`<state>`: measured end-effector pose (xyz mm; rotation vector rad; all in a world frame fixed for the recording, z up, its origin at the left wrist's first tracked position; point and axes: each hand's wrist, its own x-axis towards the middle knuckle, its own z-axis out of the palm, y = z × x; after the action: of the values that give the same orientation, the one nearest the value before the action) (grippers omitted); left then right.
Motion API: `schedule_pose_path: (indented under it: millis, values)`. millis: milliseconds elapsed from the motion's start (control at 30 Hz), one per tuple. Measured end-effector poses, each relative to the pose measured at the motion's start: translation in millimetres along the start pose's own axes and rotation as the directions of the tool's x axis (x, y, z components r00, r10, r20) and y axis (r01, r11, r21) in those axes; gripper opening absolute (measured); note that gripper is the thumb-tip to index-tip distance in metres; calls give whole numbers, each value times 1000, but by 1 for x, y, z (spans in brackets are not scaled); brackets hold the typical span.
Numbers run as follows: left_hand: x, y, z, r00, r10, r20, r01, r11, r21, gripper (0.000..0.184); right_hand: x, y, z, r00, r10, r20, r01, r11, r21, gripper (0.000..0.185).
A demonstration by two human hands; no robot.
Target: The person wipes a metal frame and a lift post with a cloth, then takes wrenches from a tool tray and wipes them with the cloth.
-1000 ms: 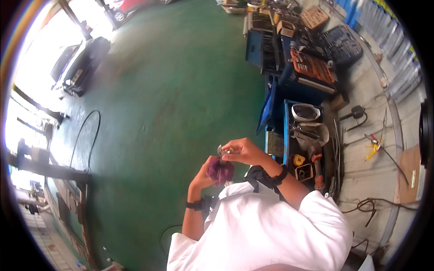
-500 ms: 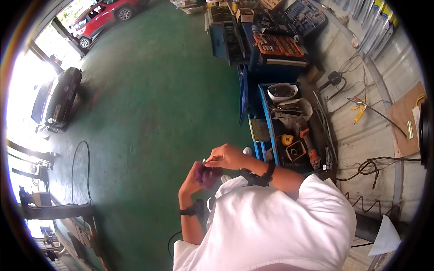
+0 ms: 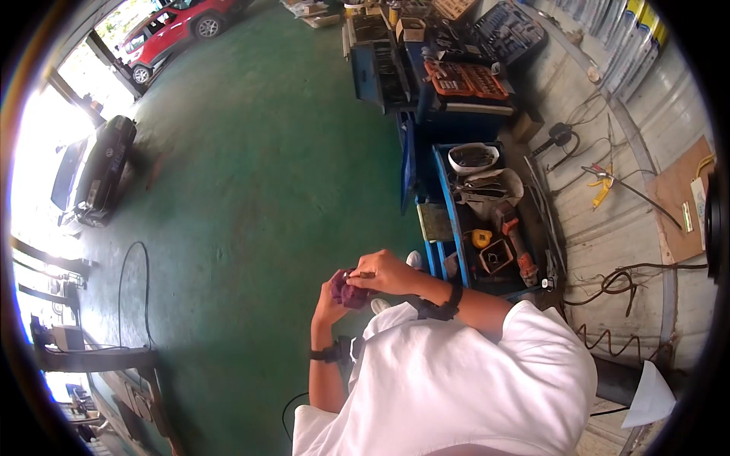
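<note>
A crumpled purple cloth (image 3: 351,296) is bunched up in front of my white shirt. My left hand (image 3: 328,307) is closed around it from the left side. From the right, my right hand (image 3: 388,271) meets the cloth, its fingers pinched on a small dark, metal-looking piece (image 3: 366,275). That piece is mostly covered by fingers and cloth, so its kind cannot be made out. Both wrists wear dark bands.
Right of my hands stands a blue tool cart (image 3: 439,182) holding a yellow tape measure (image 3: 481,239) and an orange-and-black power tool (image 3: 517,242). Farther back lies an orange socket set (image 3: 465,79). A black car (image 3: 103,171) and a red car (image 3: 171,32) stand left on the green floor.
Both hands have shifted slightly down and to the right with the cloth. The right fingers have changed position on the small piece against the cloth.
</note>
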<state>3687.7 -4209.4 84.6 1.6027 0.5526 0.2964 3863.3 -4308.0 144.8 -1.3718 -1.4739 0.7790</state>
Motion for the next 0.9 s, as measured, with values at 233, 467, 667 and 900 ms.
schedule_pose_path:
  millis: [233, 467, 667, 900]
  values:
    - [-9, -27, -8, 994, 80, -68, -71, 989, 131, 39, 0, -12, -15, 999, -41, 1, 41, 999, -25, 25]
    - [-9, -41, 2, 978, 173, -121, -157, 979, 130, 33, -1, -31, -24, 1000, 12, 6, -11, 998, -62, 23]
    - [-3, 4, 22, 983, 168, -77, -166, 986, 26, 47, -1, -21, -5, 999, 42, -21, -43, 997, -59, 21]
    - [7, 12, 45, 932, 147, -332, -196, 974, -116, 64, 11, -24, 1, 990, -10, -140, -6, 993, -114, 19]
